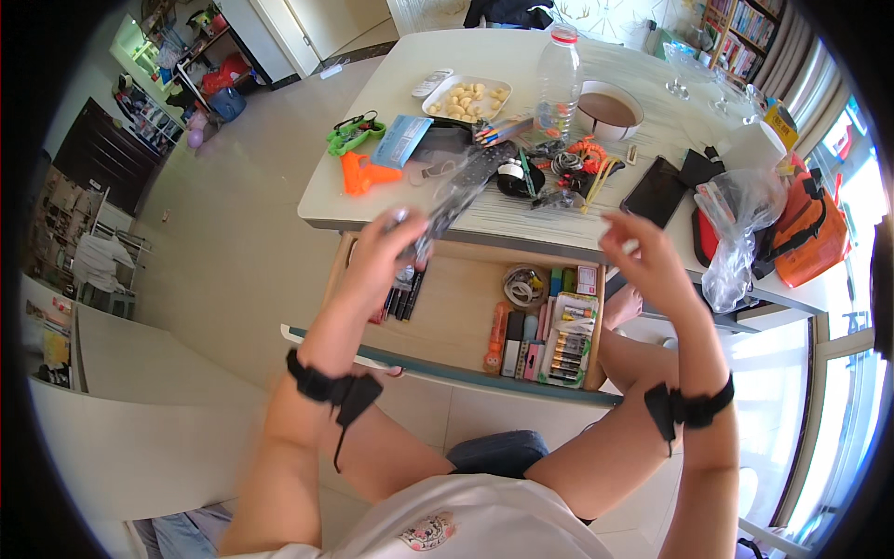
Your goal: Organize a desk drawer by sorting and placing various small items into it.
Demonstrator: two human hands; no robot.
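Observation:
My left hand (386, 247) is closed on a long dark speckled object (461, 191), blurred by motion. It slants up from the drawer's left side over the table edge, and I cannot make out its kind. To the right, my right hand (643, 256) hovers by the table's front edge, fingers bent and apart, with no held thing visible. Below both hands a wooden drawer (447, 303) is pulled out. Black pens (403, 296) lie at its left. At its right are a pack of batteries (568, 349), a coiled cable (525, 284) and an orange stick-like item (496, 335).
On the table (354, 200) lie an orange toy gun (368, 173), a blue packet (402, 140), tangled cables (577, 160) and a phone (655, 191). Farther back stand a food tray (507, 86), a plastic bottle (557, 88) and a bowl (610, 110). An orange bag (808, 233) sits right.

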